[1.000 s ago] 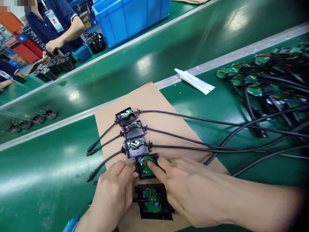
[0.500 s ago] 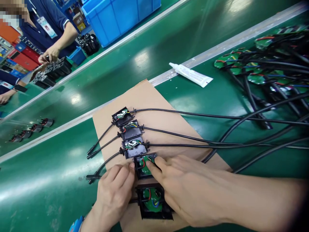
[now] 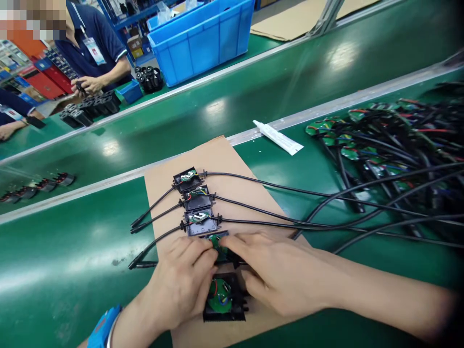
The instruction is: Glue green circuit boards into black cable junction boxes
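Several small black housings with green circuit boards and black cables lie in a row on a brown cardboard sheet [image 3: 203, 159]. My left hand [image 3: 184, 285] and my right hand [image 3: 279, 275] both press with their fingertips on the fourth housing [image 3: 218, 240], which they mostly cover. The nearest housing [image 3: 222, 298] sits open between my wrists, its green board showing. The third housing [image 3: 199, 221] lies just beyond my fingers. A blue band is on my left wrist.
A white tube [image 3: 277, 137] lies beyond the cardboard by the metal rail. A heap of cabled green boards [image 3: 384, 140] fills the right side. Across the green belt stand a blue crate [image 3: 203, 38] and black parts [image 3: 90, 108], where another person's hands work.
My left fingers have moved up onto the fourth housing, so both hands now cover it. The view has shifted, and the row of housings sits a little farther away.
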Motion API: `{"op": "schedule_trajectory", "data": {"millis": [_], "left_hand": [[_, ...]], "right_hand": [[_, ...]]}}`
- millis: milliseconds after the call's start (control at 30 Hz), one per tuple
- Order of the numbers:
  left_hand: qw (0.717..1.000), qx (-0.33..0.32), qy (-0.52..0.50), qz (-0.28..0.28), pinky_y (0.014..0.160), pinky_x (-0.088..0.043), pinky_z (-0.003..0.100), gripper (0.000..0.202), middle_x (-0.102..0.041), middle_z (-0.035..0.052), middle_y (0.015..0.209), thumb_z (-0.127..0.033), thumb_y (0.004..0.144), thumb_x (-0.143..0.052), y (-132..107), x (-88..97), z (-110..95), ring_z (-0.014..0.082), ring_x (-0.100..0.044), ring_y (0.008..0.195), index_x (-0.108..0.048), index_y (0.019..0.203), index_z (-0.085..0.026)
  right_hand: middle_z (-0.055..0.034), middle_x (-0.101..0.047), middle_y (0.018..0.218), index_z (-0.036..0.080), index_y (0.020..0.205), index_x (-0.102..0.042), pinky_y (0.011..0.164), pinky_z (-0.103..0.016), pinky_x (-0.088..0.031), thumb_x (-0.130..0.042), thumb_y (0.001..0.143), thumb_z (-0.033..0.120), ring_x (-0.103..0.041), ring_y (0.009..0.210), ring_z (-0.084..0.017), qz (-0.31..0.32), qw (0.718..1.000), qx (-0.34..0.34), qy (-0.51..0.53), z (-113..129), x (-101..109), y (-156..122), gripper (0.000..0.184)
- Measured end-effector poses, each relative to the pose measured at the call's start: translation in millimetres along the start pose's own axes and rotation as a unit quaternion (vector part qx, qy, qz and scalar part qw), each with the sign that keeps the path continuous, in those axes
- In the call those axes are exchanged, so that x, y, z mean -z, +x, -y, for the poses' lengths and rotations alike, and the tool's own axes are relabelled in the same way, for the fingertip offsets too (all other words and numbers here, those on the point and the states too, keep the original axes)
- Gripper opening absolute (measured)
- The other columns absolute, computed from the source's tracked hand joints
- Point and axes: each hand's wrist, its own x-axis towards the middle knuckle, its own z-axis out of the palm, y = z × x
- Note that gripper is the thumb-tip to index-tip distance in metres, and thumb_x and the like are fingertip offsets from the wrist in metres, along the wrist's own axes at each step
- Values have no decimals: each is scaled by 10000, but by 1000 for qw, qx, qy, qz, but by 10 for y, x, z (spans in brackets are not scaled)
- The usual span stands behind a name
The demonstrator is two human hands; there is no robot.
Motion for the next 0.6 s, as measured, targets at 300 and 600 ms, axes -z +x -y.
{"op": "schedule_trajectory", "data": {"millis": [300, 600], "left_hand": [[996, 4, -76, 41, 927, -394, 407, 224, -652, 40, 1141, -65, 891, -469, -58, -191, 38, 198, -603, 978, -601, 1032, -179], [996, 3, -69, 52, 962, -395, 389, 327, -648, 59, 1128, -44, 883, -405, -32, -156, 12, 205, -590, 1010, -560, 1140, -175]], "right_hand": [[-56, -604, 776, 176, 794, -525, 565, -276, -334, -428, 828, 99, -546, 658, -173, -27, 999, 33, -34, -78, -115, -60, 129], [-18, -510, 746, 191, 743, -467, 510, -287, -235, -390, 840, 112, -420, 584, -134, -99, 991, 66, -62, -295, -307, -18, 147]]}}
